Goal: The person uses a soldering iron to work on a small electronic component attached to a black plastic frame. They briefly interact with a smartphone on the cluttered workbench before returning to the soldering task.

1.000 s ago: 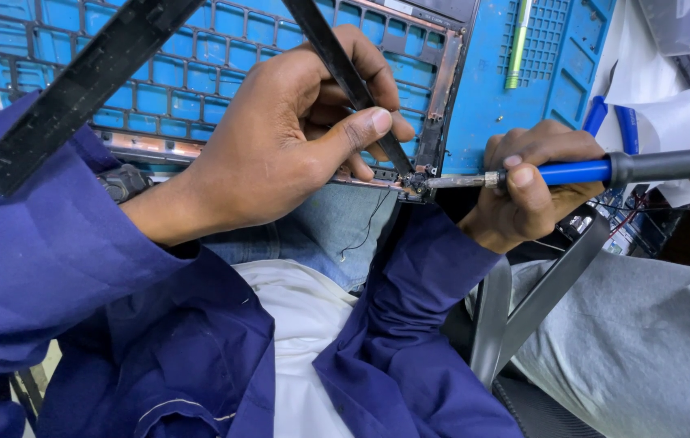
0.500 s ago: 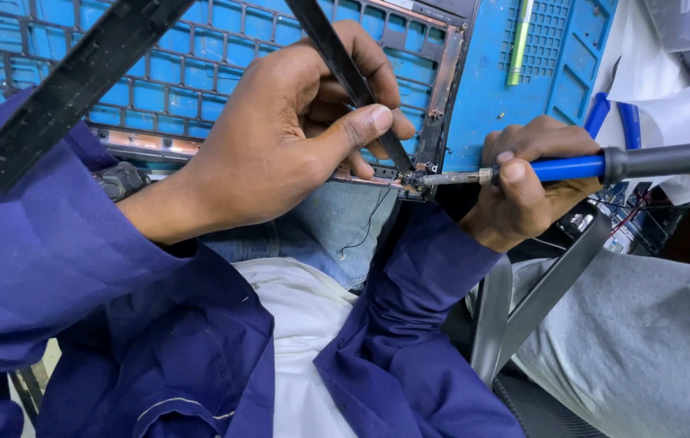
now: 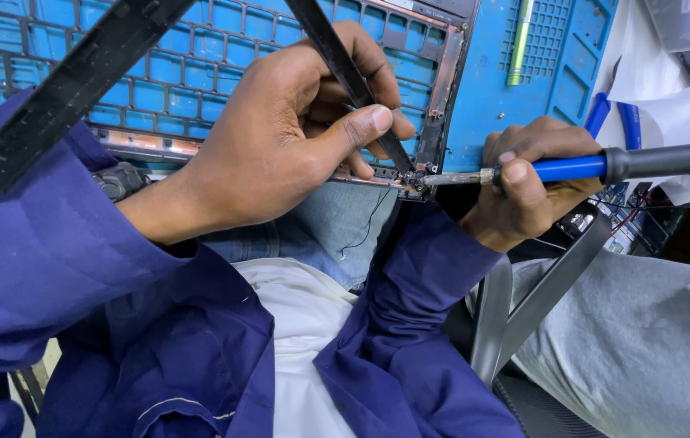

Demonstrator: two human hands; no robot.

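The left hand (image 3: 296,138) grips the lower edge of a dark metal frame (image 3: 442,89), thumb and fingers pinching a thin black strip (image 3: 345,69) against it. The right hand (image 3: 527,174) is closed around a blue-handled soldering iron (image 3: 604,166), whose tip touches the frame's lower right corner, just beside the left thumb. The frame lies over a blue grid mat (image 3: 199,73) on the worktop, its corner overhanging the person's lap. A green pen (image 3: 519,45) rests on the mat, well apart.
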